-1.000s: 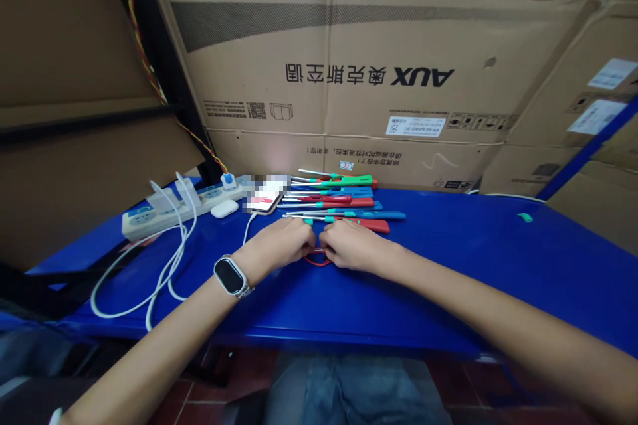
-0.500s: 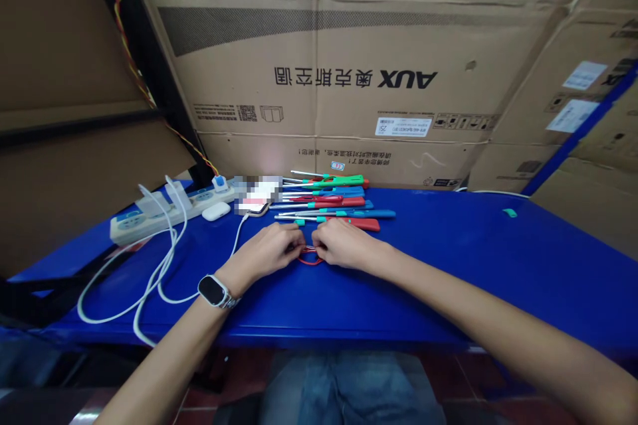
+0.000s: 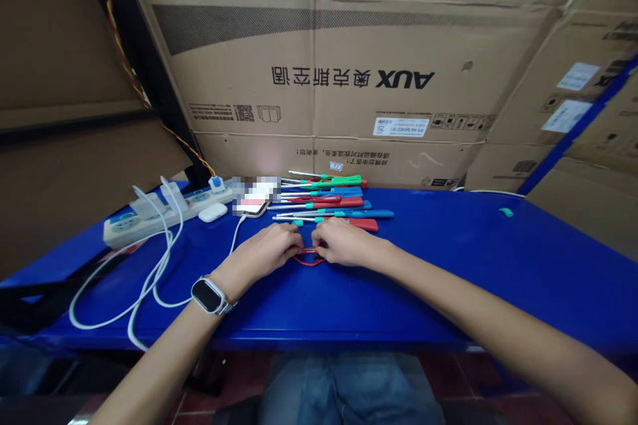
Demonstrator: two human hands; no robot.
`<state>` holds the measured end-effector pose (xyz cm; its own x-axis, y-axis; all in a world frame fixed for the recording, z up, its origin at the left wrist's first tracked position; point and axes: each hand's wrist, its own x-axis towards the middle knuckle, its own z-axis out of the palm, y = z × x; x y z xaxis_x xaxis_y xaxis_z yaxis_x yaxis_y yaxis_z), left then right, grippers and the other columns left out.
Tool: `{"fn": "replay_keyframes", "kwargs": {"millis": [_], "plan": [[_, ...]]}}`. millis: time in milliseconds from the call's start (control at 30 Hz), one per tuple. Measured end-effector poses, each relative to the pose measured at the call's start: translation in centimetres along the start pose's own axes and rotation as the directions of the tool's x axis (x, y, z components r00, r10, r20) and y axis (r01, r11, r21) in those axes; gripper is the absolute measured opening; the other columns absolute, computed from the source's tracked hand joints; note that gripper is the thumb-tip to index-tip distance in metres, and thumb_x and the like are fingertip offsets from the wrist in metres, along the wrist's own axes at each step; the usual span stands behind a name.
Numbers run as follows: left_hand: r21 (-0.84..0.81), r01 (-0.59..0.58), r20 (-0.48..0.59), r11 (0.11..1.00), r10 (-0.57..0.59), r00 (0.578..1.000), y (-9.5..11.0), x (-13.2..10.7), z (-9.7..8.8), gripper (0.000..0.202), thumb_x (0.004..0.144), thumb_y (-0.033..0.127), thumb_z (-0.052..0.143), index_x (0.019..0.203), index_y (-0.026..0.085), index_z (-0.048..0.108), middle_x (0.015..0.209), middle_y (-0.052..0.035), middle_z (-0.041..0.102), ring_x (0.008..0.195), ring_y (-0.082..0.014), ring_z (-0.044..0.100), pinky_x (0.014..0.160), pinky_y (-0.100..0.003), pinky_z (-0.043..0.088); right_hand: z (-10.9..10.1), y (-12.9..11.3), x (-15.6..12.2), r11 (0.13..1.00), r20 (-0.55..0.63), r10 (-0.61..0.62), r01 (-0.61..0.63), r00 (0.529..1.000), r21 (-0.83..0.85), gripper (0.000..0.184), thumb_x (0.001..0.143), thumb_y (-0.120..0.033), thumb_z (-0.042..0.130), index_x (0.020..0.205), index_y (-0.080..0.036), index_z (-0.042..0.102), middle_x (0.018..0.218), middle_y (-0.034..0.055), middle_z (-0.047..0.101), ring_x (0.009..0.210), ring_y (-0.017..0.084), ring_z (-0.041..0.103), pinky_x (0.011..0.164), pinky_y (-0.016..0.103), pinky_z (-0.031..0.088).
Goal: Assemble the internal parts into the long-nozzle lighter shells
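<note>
Close together over the table, my left hand (image 3: 272,244) and my right hand (image 3: 339,244) both have their fingers pinched on a thin red cord-like loop (image 3: 310,262). Part of the loop sags below the fingertips; its ends are hidden by the fingers. Just beyond my hands lies a row of long-necked lighters with metal tubes, among them a red lighter (image 3: 366,224), a blue lighter (image 3: 379,213) and a green lighter (image 3: 351,181). A small green piece (image 3: 298,223) rests beside my left fingers. On my left wrist is a watch (image 3: 208,295).
At the left, a power strip (image 3: 117,231) with white cables (image 3: 158,272) lies on the blue table (image 3: 448,265). A phone (image 3: 256,202) and a white earbud case (image 3: 212,212) are near it. Cardboard (image 3: 349,33) stands behind. A small green scrap (image 3: 506,212) lies right.
My hands stay pinched on the red loop with only slight shifts of the fingers. The loop's hanging part has spread a little to the left. The whole view has shifted slightly.
</note>
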<state>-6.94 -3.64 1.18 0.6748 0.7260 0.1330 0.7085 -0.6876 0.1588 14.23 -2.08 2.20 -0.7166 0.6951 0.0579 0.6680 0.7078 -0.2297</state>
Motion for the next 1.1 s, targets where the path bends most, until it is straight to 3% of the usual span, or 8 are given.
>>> {"fn": "replay_keyframes", "kwargs": {"millis": [267,533,667,833,1100], "plan": [[0.051,0.036,-0.068,0.998,-0.032,0.997,0.7,-0.4,0.5,0.015,0.096,0.014,0.047,0.087,0.017,0.058,0.091,-0.0061,0.060,0.081,-0.0195,0.057,0.072,-0.030,0.044,-0.2,0.1,-0.4,0.997,-0.014,-0.033,0.034,0.999,0.073,0.009,0.074,-0.012,0.061,0.070,-0.017,0.067,0.070,0.0004,0.068,0.059,0.011,0.052,0.058,0.024,0.030],[-0.089,-0.034,-0.153,0.995,0.020,0.988,0.1,-0.5,0.6,0.019,0.099,0.021,0.044,0.090,0.019,0.060,0.092,-0.0054,0.059,0.085,-0.0188,0.057,0.077,-0.029,0.046,0.5,-0.4,-0.4,1.000,-0.087,-0.011,0.014,0.996,0.026,0.010,0.081,-0.012,0.058,0.073,-0.015,0.064,0.076,0.0042,0.068,0.068,0.013,0.053,0.059,0.024,0.028],[-0.104,-0.038,-0.153,0.994,0.021,0.988,-0.4,-0.7,0.9,0.020,0.099,0.022,0.045,0.092,0.019,0.063,0.094,-0.0060,0.059,0.085,-0.0186,0.059,0.077,-0.028,0.047,0.6,-0.2,-0.1,0.997,-0.079,0.011,-0.005,0.997,0.073,0.010,0.080,-0.009,0.059,0.081,-0.016,0.066,0.076,0.0028,0.068,0.068,0.013,0.054,0.059,0.023,0.028],[-0.128,-0.047,-0.128,0.991,0.030,0.991,-0.4,-0.7,0.8,0.022,0.097,0.021,0.050,0.090,0.020,0.070,0.091,-0.0056,0.062,0.083,-0.0177,0.061,0.076,-0.026,0.047,0.2,0.5,0.2,0.990,-0.025,-0.012,0.015,1.000,0.139,0.012,0.077,-0.006,0.060,0.075,-0.015,0.068,0.072,0.0012,0.069,0.067,0.012,0.056,0.061,0.021,0.032],[-0.068,-0.033,-0.078,0.997,0.028,0.997,-0.1,-1.1,0.2,0.024,0.093,0.018,0.052,0.098,0.022,0.075,0.096,-0.0072,0.065,0.086,-0.0192,0.063,0.077,-0.028,0.047,-0.1,0.6,0.5,0.952,0.041,0.099,-0.106,0.994,0.288,0.013,0.071,-0.002,0.062,0.070,-0.014,0.067,0.064,-0.0018,0.065,0.057,0.009,0.054,0.053,0.019,0.033]]}}
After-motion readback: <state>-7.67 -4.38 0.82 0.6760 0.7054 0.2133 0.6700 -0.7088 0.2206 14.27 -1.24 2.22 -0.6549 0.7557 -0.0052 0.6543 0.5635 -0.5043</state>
